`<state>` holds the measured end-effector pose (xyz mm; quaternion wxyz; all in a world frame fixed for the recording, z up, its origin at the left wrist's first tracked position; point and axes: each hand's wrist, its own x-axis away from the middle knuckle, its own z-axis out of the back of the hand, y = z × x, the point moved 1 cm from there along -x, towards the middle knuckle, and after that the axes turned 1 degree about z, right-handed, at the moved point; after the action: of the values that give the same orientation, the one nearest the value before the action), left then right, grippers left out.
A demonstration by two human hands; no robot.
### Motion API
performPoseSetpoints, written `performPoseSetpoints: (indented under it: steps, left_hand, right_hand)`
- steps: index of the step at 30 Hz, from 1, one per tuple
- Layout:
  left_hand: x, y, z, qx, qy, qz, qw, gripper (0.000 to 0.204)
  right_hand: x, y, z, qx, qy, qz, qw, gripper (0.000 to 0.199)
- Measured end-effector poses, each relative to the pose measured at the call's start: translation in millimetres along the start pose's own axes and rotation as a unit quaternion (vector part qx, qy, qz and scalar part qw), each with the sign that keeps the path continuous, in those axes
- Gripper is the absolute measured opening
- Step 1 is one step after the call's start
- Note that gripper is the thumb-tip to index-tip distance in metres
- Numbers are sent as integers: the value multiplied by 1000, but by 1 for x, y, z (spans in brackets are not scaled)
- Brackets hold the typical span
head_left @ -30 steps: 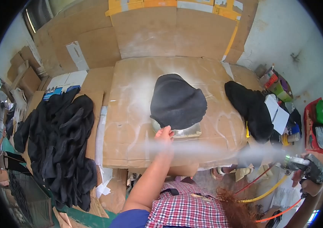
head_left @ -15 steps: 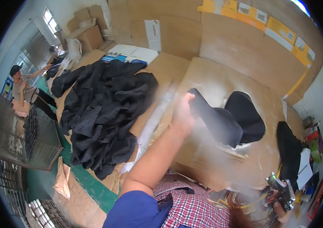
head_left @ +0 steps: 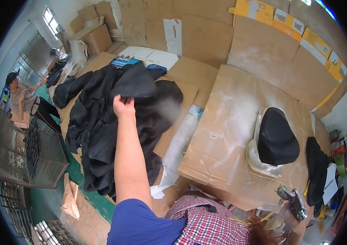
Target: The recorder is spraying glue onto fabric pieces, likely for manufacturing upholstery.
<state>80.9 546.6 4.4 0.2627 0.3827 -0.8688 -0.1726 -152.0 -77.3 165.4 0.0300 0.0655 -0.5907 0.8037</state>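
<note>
My left hand (head_left: 124, 107) is stretched forward, its fingers pinching the near edge of a black fabric piece (head_left: 136, 81). That piece hangs over a large crumpled heap of black fabric pieces (head_left: 100, 134). At the lower right my right hand (head_left: 298, 223) is wrapped round a metal spray gun (head_left: 291, 201); most of its fingers are hidden behind the gun. A rounded black fabric piece (head_left: 277, 139) lies over a pale form (head_left: 253, 152) on the cardboard-covered table (head_left: 210, 151), apart from both hands.
Cardboard panels (head_left: 206, 38) wall off the back. A dark cloth (head_left: 315, 171) hangs at the table's right edge, beside assorted small items (head_left: 339, 151). On the left stand a wire mesh rack (head_left: 26, 147) and, farther off, another person (head_left: 24, 96). A yellow hose (head_left: 263, 218) runs near the gun.
My left hand has swung left with the black fabric piece, from over the table to above the heap. The piece on the pale form stays behind. The mist over the table has thinned.
</note>
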Motion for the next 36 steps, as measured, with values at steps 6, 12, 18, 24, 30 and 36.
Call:
performPoseSetpoints:
  steps: [6, 12, 18, 24, 30, 36]
  left_hand:
    - [12, -4, 73, -74, 158, 18, 984, 41]
    - [120, -52, 35, -258, 42, 8, 965, 48]
    - [237, -193, 2, -480, -465, -51, 742, 26]
    - [358, -302, -22, -554, -683, -280, 385, 29]
    - [350, -331, -46, -562, -701, -309, 311, 17]
    - [344, -327, -49, -586, -687, -286, 321, 19]
  right_hand:
    - [5, 4, -6, 1, -34, 7, 999, 65]
    - [46, 3, 8, -17, 65, 21, 998, 63]
    - [121, 24, 27, -51, 237, 10, 970, 69]
    - [192, 35, 15, -98, 354, 7, 930, 71]
    - [228, 28, -6, -57, 298, 53, 951, 61]
    - [247, 20, 0, -89, 410, -4, 908, 68]
